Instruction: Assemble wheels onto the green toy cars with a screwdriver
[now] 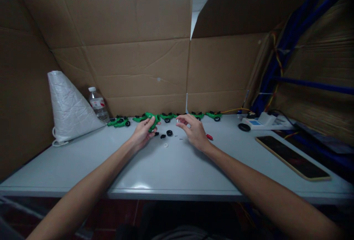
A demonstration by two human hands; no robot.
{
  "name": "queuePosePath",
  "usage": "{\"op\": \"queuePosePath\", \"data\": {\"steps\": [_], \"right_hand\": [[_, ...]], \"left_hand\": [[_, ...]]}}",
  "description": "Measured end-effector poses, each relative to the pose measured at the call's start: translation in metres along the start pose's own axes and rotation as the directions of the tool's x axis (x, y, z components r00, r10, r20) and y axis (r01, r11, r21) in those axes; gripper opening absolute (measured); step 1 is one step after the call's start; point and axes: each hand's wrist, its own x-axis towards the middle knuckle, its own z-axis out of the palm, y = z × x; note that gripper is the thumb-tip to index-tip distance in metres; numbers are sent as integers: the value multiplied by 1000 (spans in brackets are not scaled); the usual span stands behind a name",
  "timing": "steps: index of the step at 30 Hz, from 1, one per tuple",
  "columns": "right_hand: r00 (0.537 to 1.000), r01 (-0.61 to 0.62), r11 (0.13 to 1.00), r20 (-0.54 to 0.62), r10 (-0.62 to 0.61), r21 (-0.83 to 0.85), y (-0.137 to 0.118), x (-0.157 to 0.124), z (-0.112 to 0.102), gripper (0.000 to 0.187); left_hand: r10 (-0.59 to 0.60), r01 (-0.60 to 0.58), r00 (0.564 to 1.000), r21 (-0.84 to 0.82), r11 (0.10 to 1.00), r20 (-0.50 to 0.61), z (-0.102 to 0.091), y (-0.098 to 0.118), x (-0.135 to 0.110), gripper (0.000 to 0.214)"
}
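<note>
My left hand [141, 133] is closed around a green plastic toy vehicle body [154, 121], raised a little over the table. Just to the right, my right hand [193, 131] pinches a small white piece [177, 120] between thumb and fingertips; its exact kind is too small to make out. Between the hands lie a black wheel [169, 133], a white ring [166, 145], small black parts [163, 136] and tiny screw-like bits [181, 139]. A red-handled tool [209, 136] shows partly behind my right hand.
Several green toy vehicles [214, 116] line the back of the white table [177, 173] before a cardboard wall [138, 66]. At left stand a white bag [70, 110] and a water bottle [98, 103]. A phone [293, 157] and a power strip [269, 121] lie at right.
</note>
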Motion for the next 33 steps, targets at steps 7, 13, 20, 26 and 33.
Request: {"op": "queuePosePath", "data": {"steps": [7,13,20,26,33], "right_hand": [[997,81,996,-8,-81,-36,-10,0,-2,6],[994,105,992,35,-102,-70,-9,-1,-2,8],[989,144,988,39,-142,-55,-14,-3,-2,15],[990,119,992,80,-116,-43,-14,-3,-2,17],[996,29,977,76,-46,212,-14,-5,6,26]], "left_hand": [[-23,22,997,12,1000,73,0,0,0,44],[-37,36,992,8,999,124,1,-2,-2,43],[-39,36,988,19,999,147,3,-3,-4,41],[-46,42,987,30,999,152,7,-5,-6,43],[-72,66,982,39,997,174,16,-4,-12,43]]}}
